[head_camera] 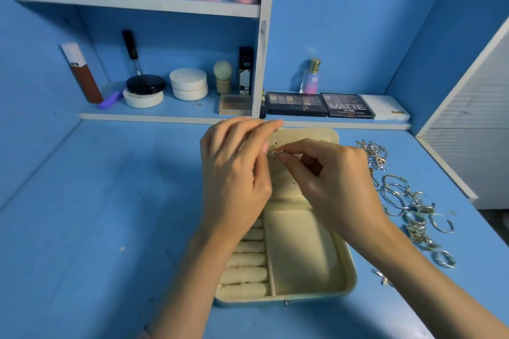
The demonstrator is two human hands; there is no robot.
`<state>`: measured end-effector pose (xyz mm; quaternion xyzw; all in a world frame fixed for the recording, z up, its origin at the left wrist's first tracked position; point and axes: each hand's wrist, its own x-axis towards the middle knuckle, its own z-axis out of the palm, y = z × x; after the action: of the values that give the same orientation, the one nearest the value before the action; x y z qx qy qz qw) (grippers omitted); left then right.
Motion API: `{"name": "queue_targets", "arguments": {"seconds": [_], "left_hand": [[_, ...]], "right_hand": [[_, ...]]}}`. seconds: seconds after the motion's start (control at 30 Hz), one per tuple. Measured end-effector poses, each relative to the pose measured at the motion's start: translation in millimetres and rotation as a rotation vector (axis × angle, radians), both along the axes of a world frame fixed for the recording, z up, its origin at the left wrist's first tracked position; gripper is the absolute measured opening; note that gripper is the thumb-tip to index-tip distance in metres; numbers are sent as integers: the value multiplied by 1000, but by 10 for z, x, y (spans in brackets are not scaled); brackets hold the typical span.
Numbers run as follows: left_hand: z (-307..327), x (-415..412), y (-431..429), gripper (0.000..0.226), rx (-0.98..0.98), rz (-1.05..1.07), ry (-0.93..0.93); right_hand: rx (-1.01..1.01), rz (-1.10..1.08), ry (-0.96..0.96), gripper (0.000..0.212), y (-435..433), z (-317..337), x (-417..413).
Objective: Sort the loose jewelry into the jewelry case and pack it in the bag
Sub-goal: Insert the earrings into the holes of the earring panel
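A cream jewelry case [349, 281] lies open on the blue desk, its lid panel with small holes raised at the back. Ring rolls [245, 270] fill its left side, beside a bare compartment on the right. My right hand [330, 173] pinches a small sparkling earring [276, 153] over the lid panel. My left hand [234, 170] hovers beside it, its fingers bent toward the earring and touching it near the thumb. Loose silver rings, bangles and chains [407, 201] lie on the desk to the right of the case.
Eyeshadow palettes [319, 104] and a perfume bottle [311, 77] stand on the low ledge behind the case. Shelves at the back left hold cosmetic jars and tubes. A white cabinet [473, 118] borders the desk on the right.
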<state>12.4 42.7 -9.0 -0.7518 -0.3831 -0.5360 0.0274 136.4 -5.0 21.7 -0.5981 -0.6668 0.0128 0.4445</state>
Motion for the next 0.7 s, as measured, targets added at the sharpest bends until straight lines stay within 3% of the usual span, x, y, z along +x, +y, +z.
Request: {"name": "queue_targets", "arguments": {"seconds": [0.37,0.7], "left_hand": [[-5,4,-5,38,-3,-5,2],[19,-3,-23,40,-17,-25,-4]], "right_hand": [[-30,-46,-15,18,33,24,-12],[190,-158,-277,5,35,20,-56]]}}
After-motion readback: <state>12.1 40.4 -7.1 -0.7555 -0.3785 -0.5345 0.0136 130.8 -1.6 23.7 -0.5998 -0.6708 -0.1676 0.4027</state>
